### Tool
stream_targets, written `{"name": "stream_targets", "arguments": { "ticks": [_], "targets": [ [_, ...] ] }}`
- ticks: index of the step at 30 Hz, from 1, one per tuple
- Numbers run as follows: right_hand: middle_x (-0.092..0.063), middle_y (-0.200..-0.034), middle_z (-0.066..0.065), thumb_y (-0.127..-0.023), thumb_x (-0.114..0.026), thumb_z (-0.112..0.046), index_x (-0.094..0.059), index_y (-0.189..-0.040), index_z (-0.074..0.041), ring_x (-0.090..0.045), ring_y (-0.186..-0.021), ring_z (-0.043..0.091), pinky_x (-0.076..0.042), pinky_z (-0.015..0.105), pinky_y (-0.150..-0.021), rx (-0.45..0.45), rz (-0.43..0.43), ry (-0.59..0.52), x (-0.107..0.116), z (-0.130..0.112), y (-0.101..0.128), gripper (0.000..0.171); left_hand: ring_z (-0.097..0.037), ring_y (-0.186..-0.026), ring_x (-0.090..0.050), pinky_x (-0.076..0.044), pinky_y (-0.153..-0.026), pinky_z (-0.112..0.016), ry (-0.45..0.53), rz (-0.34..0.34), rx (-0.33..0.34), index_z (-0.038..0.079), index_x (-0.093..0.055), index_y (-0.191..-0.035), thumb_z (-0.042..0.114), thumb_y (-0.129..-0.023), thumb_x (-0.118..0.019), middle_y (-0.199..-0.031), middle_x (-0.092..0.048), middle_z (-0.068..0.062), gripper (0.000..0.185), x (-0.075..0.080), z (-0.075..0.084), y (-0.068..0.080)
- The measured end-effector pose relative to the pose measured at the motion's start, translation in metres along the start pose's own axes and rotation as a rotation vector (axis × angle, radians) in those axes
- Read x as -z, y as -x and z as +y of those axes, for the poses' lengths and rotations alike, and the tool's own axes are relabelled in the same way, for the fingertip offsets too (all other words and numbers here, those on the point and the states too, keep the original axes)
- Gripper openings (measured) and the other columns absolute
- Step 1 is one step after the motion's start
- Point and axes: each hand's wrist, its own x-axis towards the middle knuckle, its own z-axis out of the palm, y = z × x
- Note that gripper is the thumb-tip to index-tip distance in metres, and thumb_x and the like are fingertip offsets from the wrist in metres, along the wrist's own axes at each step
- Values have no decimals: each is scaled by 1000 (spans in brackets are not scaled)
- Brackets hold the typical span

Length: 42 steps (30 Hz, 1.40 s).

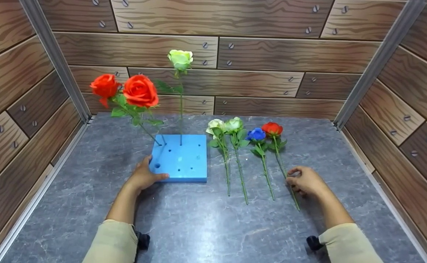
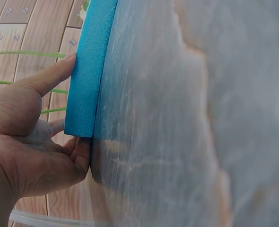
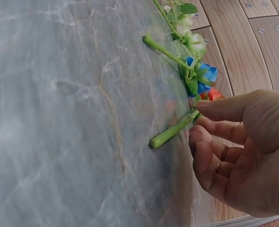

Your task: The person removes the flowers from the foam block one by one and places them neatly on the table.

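A: What stood around your hands?

B: A blue foam block (image 1: 180, 157) sat mid-table, with two orange-red roses (image 1: 140, 90) leaning toward 10 o'clock and a pale green rose (image 1: 180, 59) upright in its far holes. At 3 o'clock of the block lay two cream roses (image 1: 224, 126), a blue rose (image 1: 256, 134) and a red rose (image 1: 272, 128), heads pointing to 12 o'clock.

A: And room to move?

B: The grey table (image 1: 206, 226) was bare at 6 o'clock; wood-panel walls (image 1: 23, 109) closed the other three sides (the leaning blooms overhung the block's far left corner).

A: Your hands?

B: Your left hand (image 1: 143, 177) gripped the block's near-left corner, thumb on its near edge. Your right hand (image 1: 306, 180) pinched the red rose's stem (image 3: 173, 128) low down, its cut end still on the table.
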Motion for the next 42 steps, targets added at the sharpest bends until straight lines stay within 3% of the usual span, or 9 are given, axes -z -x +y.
{"name": "stream_targets", "arguments": {
  "ticks": [10, 18, 26, 34, 42],
  "targets": [
    [-74, -103, 19, -111, -60, -28, -61, -141, 4, -68, -74, 19, -54, 33, -61, 59, 66, 99, 0, -11, -4, 44, -56, -163, -17, -26, -131, -70, -8, -1, -2, 4, -13, -173, 35, -91, -89, -176, -12, -34, 116, 0, 0, 1],
    [-73, -122, 30, -108, -63, -28, -68, -134, -1, -72, -101, 35, -56, 48, -82, 118, 158, 172, -7, -21, -7, 39, -56, -163, -19, -26, -131, -69, 10, 3, -12, 3, -14, -173, 34, -90, -90, -176, -13, -35, 116, -1, 0, 1],
    [-73, -125, 28, -107, -65, -22, -68, -135, 0, -70, -116, 43, -56, 55, -95, 193, 198, 121, -23, -37, -12, 36, -55, -164, -17, -25, -132, -68, 12, 8, -16, 3, -15, -173, 32, -90, -90, -176, -13, -34, 115, 0, 0, 1],
    [-71, -108, 16, -104, -69, -17, -67, -137, -1, -67, -101, 30, -48, 32, -78, 221, 195, 32, -40, -54, -19, 37, -55, -164, -17, -26, -131, -69, 10, 6, 13, 5, -13, -174, 31, -93, -88, -177, -11, -34, 114, 0, 1, -1],
    [-72, -111, 19, -105, -69, -14, -66, -137, 1, -70, -110, 37, -54, 39, -87, 273, 178, 22, -52, -68, -24, 35, -54, -164, -18, -27, -131, -67, 13, 5, 14, 5, -15, -173, 30, -93, -88, -177, -13, -33, 112, -1, 1, -1]
  ]
}}
